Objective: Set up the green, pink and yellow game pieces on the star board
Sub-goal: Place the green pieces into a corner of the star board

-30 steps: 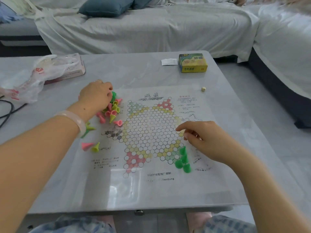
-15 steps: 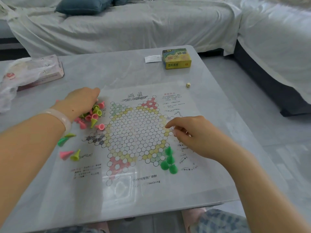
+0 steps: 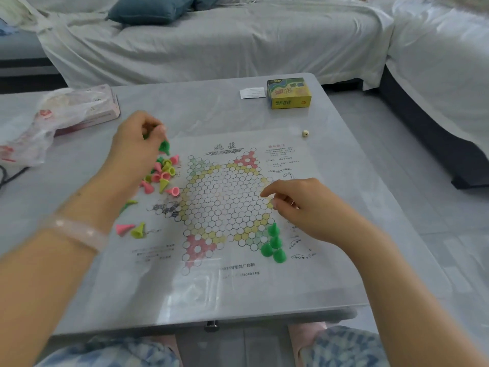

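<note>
— Now, where's her left hand?
— Above the loose pile, pinching one green piece. Set it upright beside the four green pieces on the star board — right hand loosely curled, holding nothing visible.

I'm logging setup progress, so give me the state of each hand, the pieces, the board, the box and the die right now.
left hand: raised over the pile, pinching a green piece
right hand: fingers curled, resting on the star board
loose pile: mixed colours, tipped over beside the board
four green pieces: upright at the near-right star point
yellow box: closed
die: lying off the board
</note>
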`<state>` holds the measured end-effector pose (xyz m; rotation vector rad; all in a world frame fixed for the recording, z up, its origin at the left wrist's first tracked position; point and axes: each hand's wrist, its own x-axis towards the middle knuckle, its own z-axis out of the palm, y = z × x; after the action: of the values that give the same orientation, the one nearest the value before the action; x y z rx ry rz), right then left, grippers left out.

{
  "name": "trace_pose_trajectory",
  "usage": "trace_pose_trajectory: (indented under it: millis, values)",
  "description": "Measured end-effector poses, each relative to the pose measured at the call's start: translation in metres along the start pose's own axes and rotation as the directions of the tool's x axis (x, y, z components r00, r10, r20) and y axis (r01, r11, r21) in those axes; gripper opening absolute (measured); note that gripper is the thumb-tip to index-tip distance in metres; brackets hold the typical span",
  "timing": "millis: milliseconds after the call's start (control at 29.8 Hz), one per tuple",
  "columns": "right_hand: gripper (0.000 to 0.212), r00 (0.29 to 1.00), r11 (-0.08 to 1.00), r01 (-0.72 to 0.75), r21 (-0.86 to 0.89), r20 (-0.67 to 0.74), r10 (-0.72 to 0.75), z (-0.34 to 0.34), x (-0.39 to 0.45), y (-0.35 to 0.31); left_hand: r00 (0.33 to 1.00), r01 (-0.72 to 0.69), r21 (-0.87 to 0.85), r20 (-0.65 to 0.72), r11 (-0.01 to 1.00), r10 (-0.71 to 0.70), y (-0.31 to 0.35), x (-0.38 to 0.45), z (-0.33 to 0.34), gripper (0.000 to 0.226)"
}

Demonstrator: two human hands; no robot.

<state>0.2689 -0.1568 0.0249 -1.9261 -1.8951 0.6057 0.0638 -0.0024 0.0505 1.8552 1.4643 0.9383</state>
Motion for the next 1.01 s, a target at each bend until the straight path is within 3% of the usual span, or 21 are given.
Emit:
trace_pose_trajectory:
  millis: [67,168,336,470,605,739,840,907,1008]
  values:
    - [0.028,1.000,1.000,0.014,-0.010,-0.003,-0.015,0.002,0.001,-0.004,0.975,0.220,-0.385,0.100,0.896,-0.196,0.006,-0.036,0.005,0.012]
    - [0.028,0.998,0.998,0.049,-0.036,-0.033,-0.050,0.009,0.002,-0.012,0.862,0.502,-0.692,0.352,0.519,-0.364,0.002,-0.073,0.017,0.015]
    - [0.028,0.966,0.974,0.217,0.063,-0.155,-0.205,0.025,0.001,-0.033,0.705,0.667,-0.739,0.582,0.099,-0.406,-0.005,-0.097,0.036,0.016]
    - [0.029,0.928,0.924,0.349,0.160,-0.195,-0.317,0.032,0.002,-0.045,0.650,0.717,-0.696,0.688,-0.039,-0.321,0.000,-0.105,0.039,0.010]
    - [0.027,0.934,0.899,0.344,0.271,-0.201,-0.296,0.033,0.005,-0.049,0.579,0.757,-0.634,0.763,-0.158,-0.287,-0.002,-0.106,0.032,0.014]
    - [0.019,0.925,0.875,0.361,0.322,-0.243,-0.293,0.035,0.006,-0.051,0.550,0.776,-0.597,0.799,-0.204,-0.244,-0.003,-0.101,0.028,0.011]
    - [0.016,0.927,0.858,0.353,0.374,-0.267,-0.264,0.034,0.004,-0.052,0.550,0.793,-0.588,0.804,-0.160,-0.227,-0.002,-0.102,0.030,0.012]
    - [0.020,0.936,0.855,0.333,0.396,-0.244,-0.252,0.034,0.003,-0.053,0.594,0.782,-0.623,0.761,-0.038,-0.260,0.000,-0.105,0.034,0.010]
    - [0.023,0.949,0.867,0.302,0.396,-0.209,-0.235,0.033,0.002,-0.052,0.741,0.669,-0.678,0.584,0.304,-0.331,0.000,-0.111,0.040,0.009]
